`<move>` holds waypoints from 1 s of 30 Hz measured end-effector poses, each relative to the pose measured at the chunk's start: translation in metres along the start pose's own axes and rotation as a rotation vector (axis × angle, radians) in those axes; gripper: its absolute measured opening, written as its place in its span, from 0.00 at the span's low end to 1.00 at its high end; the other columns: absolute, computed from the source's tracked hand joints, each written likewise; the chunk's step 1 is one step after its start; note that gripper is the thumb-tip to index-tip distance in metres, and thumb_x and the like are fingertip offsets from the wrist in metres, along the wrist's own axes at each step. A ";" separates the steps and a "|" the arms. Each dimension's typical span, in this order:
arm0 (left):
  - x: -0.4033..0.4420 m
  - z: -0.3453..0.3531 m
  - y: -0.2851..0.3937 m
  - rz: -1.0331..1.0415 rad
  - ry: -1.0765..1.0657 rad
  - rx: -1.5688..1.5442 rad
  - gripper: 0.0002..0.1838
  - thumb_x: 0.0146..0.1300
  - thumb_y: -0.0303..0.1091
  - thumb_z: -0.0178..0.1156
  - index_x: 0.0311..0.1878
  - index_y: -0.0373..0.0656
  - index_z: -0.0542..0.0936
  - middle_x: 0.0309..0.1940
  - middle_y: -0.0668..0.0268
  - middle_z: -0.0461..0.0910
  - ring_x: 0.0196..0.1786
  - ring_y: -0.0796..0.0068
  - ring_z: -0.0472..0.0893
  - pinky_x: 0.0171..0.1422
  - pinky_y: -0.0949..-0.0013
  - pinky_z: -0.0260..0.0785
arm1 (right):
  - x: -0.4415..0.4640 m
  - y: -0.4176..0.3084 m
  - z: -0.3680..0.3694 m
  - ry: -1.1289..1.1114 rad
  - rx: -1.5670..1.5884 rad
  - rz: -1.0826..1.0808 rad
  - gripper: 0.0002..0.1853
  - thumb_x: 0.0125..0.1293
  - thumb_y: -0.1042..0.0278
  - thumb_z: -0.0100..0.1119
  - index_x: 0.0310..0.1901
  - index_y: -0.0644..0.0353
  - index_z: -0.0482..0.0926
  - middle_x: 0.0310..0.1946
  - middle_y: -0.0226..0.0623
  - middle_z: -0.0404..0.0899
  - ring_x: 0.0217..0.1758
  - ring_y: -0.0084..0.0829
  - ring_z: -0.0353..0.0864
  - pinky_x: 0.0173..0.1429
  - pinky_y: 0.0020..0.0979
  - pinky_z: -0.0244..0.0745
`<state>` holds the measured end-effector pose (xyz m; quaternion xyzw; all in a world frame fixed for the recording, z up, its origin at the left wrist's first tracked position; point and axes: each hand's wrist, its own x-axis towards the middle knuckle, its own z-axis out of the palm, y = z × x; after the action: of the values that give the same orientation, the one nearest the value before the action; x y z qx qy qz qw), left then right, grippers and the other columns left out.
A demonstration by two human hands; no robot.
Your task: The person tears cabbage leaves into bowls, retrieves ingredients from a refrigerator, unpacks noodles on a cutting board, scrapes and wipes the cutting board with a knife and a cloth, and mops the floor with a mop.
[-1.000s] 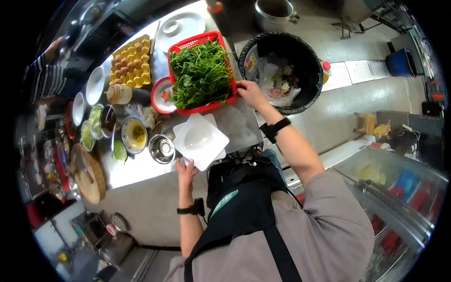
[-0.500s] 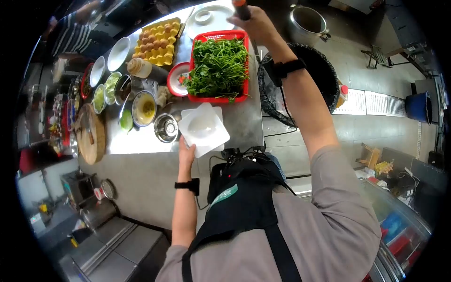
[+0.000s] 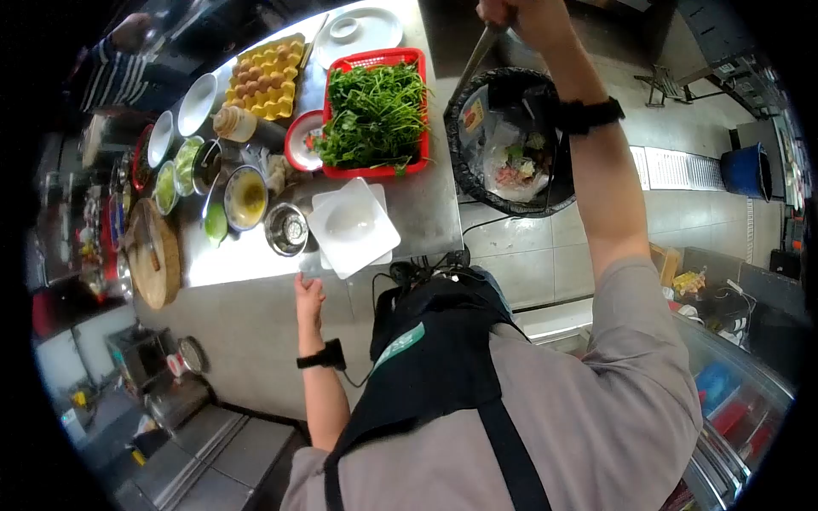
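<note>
My left hand is off the table's front edge, below the stacked white square bowls. Its index finger points forward, the other fingers look partly curled, and nothing shows in it. At the top edge of the view, my right hand is closed around a long, narrow metal tool. The tool slants down toward the bin's rim; its kind is unclear, and part of the hand is cut off. Beside the bowls are a small steel bowl and a red basket of leafy greens.
A black-lined bin with scraps inside stands right of the table. Eggs in a yellow tray, a bowl of yellow liquid, a sauce bottle and a round chopping board occupy the table's left and back.
My left hand has let go of the white square bowls and drawn back. My right hand has moved right with the tool, from above the table to beyond the bin, whose contents now show.
</note>
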<state>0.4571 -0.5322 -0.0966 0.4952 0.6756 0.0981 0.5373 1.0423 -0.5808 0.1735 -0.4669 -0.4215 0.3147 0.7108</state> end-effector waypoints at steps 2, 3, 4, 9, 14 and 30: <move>-0.006 -0.011 -0.005 -0.007 0.024 -0.023 0.39 0.65 0.40 0.60 0.76 0.47 0.53 0.66 0.53 0.65 0.59 0.64 0.72 0.55 0.63 0.70 | -0.014 -0.001 0.030 0.051 -0.094 -0.054 0.11 0.57 0.71 0.64 0.21 0.58 0.73 0.12 0.29 0.70 0.13 0.21 0.68 0.19 0.22 0.61; -0.008 -0.018 -0.006 0.009 0.022 -0.027 0.39 0.66 0.39 0.60 0.75 0.46 0.53 0.66 0.53 0.65 0.59 0.64 0.72 0.56 0.63 0.70 | -0.021 -0.007 0.040 0.044 -0.085 -0.050 0.11 0.57 0.71 0.64 0.21 0.58 0.73 0.12 0.29 0.70 0.13 0.21 0.68 0.19 0.22 0.61; -0.009 -0.026 -0.006 0.026 0.016 -0.028 0.38 0.66 0.39 0.59 0.75 0.46 0.54 0.67 0.52 0.65 0.60 0.64 0.72 0.56 0.63 0.70 | -0.026 -0.024 0.053 0.163 -0.159 -0.090 0.11 0.57 0.71 0.64 0.21 0.58 0.73 0.11 0.29 0.69 0.12 0.21 0.67 0.19 0.22 0.60; -0.017 -0.057 -0.010 0.074 0.007 -0.029 0.36 0.67 0.36 0.58 0.75 0.46 0.54 0.67 0.52 0.64 0.61 0.64 0.71 0.57 0.62 0.70 | -0.038 -0.045 0.095 0.304 -0.191 -0.125 0.08 0.56 0.69 0.65 0.26 0.59 0.75 0.12 0.29 0.70 0.11 0.22 0.68 0.18 0.23 0.62; -0.019 -0.106 -0.024 0.115 -0.039 0.000 0.36 0.67 0.37 0.59 0.74 0.46 0.55 0.68 0.52 0.65 0.63 0.62 0.71 0.60 0.62 0.70 | -0.136 0.026 0.055 0.012 0.034 0.113 0.07 0.64 0.70 0.60 0.40 0.61 0.75 0.31 0.32 0.73 0.33 0.26 0.73 0.42 0.29 0.69; -0.066 -0.248 -0.189 0.107 0.021 0.064 0.33 0.61 0.45 0.63 0.65 0.38 0.70 0.58 0.50 0.76 0.61 0.56 0.76 0.64 0.61 0.68 | -0.361 -0.019 0.065 0.150 -0.112 0.264 0.13 0.67 0.73 0.51 0.24 0.54 0.63 0.17 0.26 0.59 0.18 0.21 0.57 0.28 0.26 0.57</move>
<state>0.1422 -0.5764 -0.0807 0.5465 0.6564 0.1101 0.5082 0.8242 -0.8661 0.0948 -0.5793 -0.3194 0.3455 0.6656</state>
